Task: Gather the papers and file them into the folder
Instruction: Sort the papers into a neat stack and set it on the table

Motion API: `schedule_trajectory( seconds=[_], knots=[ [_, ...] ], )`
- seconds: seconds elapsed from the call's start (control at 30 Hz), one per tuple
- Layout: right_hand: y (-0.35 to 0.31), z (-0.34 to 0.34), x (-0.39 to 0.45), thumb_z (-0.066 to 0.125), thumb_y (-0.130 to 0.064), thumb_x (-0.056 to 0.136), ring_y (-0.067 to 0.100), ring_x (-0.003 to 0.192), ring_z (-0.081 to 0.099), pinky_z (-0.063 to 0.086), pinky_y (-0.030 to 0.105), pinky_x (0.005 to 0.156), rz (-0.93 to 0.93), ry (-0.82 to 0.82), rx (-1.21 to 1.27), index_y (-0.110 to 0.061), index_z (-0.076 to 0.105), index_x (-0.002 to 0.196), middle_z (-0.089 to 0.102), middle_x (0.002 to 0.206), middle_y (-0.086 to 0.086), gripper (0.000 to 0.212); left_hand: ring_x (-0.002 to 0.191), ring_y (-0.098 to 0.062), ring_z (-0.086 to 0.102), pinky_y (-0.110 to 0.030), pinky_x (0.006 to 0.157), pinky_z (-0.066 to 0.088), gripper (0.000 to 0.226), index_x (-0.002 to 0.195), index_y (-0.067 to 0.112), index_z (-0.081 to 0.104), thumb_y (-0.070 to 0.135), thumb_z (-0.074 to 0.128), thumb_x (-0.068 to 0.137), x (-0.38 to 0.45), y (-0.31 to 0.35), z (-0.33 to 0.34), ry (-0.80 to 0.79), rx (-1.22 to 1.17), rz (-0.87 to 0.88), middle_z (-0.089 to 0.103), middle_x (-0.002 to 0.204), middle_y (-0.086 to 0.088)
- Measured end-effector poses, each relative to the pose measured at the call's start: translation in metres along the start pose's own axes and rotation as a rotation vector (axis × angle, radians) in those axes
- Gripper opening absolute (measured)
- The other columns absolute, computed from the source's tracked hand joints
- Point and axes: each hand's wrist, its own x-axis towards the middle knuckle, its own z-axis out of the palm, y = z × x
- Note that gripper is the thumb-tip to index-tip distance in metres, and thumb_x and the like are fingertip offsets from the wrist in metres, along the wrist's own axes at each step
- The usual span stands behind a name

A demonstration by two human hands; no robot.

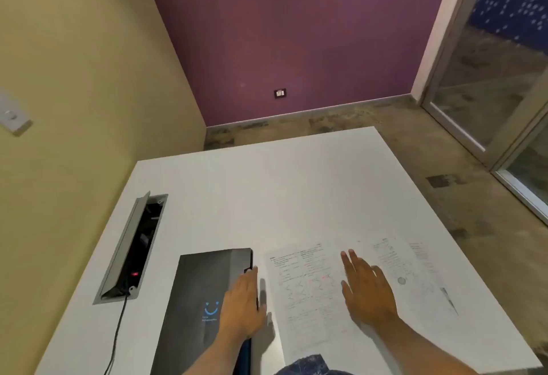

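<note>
Lying side by side on the white tabletop, the printed papers spread from the middle toward the right, the nearest sheet just beside the dark folder, which lies closed at the left. The right hand is over the papers with fingers straight and spread; whether it presses them I cannot tell. The left hand rests flat on the folder's right edge, fingers extended, holding nothing. This looks like the very start of gathering: no sheet is stacked or filed yet. The next move likely calls for sliding the loose sheets into one pile, then opening the folder's cover. A cable box sits open farther left.
</note>
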Motion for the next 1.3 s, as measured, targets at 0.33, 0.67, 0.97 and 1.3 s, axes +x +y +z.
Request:
schedule_trajectory(
  seconds=[0.33,0.67,0.97,1.3],
  knots=[
    [-0.002,0.017,-0.003,0.043,-0.047,0.101,0.025,0.143,0.041,0.036,0.041,0.115,0.217,-0.427,-0.079,-0.020,0.027,0.157,0.024,0.168,0.007,0.064,0.112,-0.015,0.059,-0.034,0.097,0.045,0.041,0.122,0.025,0.061,0.047,0.041,0.093,0.009,0.003,0.033,-0.252,0.096,0.046,0.059,0.128,0.007],
    [-0.006,0.017,-0.008,0.062,-0.060,0.088,0.019,0.119,0.058,0.049,0.032,0.099,0.394,-0.320,0.117,-0.018,0.046,0.141,0.055,0.133,0.003,0.070,0.120,-0.017,0.049,-0.040,0.108,0.035,0.064,0.132,0.029,0.043,0.065,0.055,0.080,0.015,0.024,0.060,-0.225,0.119,-0.116,0.046,0.130,0.002],
    [-0.002,0.013,-0.010,0.069,-0.051,0.087,0.021,0.121,0.058,0.051,0.030,0.101,0.456,-0.295,0.304,-0.018,0.051,0.138,0.057,0.132,0.003,0.064,0.122,-0.023,0.054,-0.041,0.108,0.035,0.086,0.135,0.024,0.043,0.074,0.066,0.070,0.049,0.054,0.056,-0.235,0.135,-0.310,0.053,0.130,-0.005],
    [0.018,0.013,-0.003,0.063,-0.054,0.092,0.020,0.128,0.056,0.048,0.032,0.106,0.318,-0.297,0.210,-0.018,0.046,0.145,0.054,0.141,0.003,0.067,0.116,-0.025,0.057,-0.039,0.098,0.053,0.077,0.134,0.020,0.047,0.059,0.078,0.074,0.062,0.095,0.067,-0.175,-0.122,-0.328,0.050,0.126,-0.007]
  ],
)
